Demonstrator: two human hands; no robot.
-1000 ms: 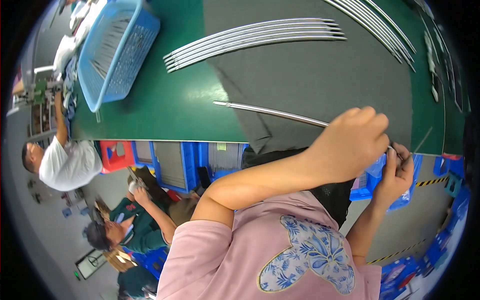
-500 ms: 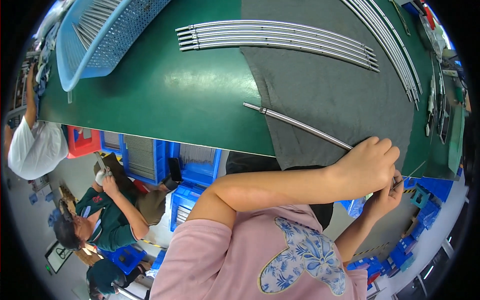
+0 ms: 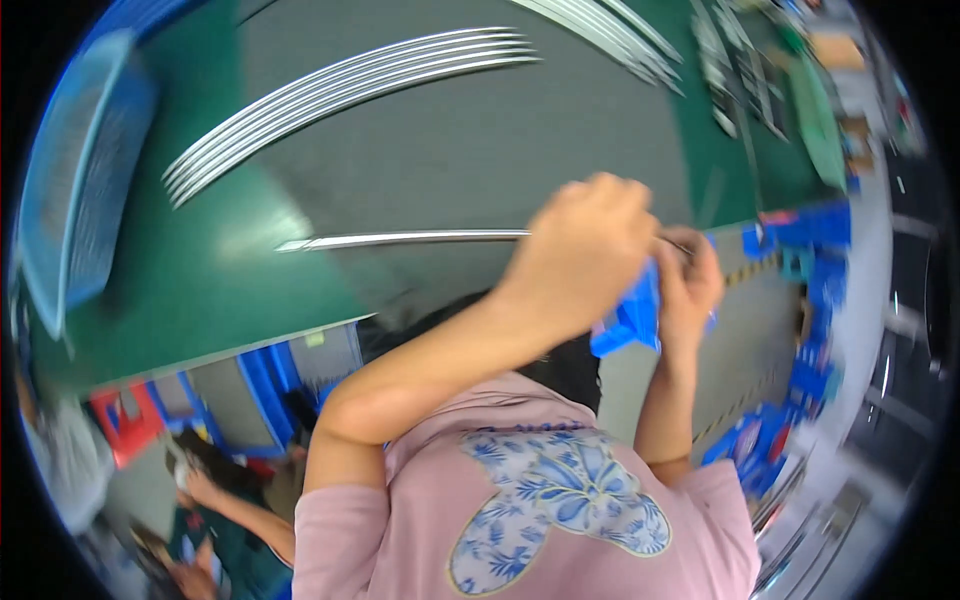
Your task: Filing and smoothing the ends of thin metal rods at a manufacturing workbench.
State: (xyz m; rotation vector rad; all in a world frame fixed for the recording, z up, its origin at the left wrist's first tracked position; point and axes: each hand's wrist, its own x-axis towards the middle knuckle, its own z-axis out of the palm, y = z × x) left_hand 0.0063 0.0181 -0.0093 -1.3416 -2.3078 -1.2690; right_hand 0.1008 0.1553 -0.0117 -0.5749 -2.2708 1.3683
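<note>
A slim shiny metal rod (image 3: pixel 420 238) extends leftward from my left hand (image 3: pixel 585 245) over the grey mat. My left fingers are wrapped round its right part, back of the hand upward. Close by on the right, my right hand (image 3: pixel 692 285) has its fingers bent together at the rod's end. Something thin and dark shows between them, too blurred to name. The rod's right end is hidden by my hands. Beyond lies a row of several similar rods (image 3: pixel 345 90) on the grey mat (image 3: pixel 420 150) and green table.
A blue perforated basket (image 3: pixel 85 190) stands at the left. More rods (image 3: pixel 600 35) lie at the far right, near several tools (image 3: pixel 745 70). Below the table's edge are blue crates (image 3: pixel 245 400) and a red bin (image 3: pixel 125 420). A co-worker (image 3: pixel 235 530) sits at the lower left.
The whole view has turned and shifted, blurring the picture. My left hand still grips the rod, which now lies nearly level across the view. Both hands remain close together.
</note>
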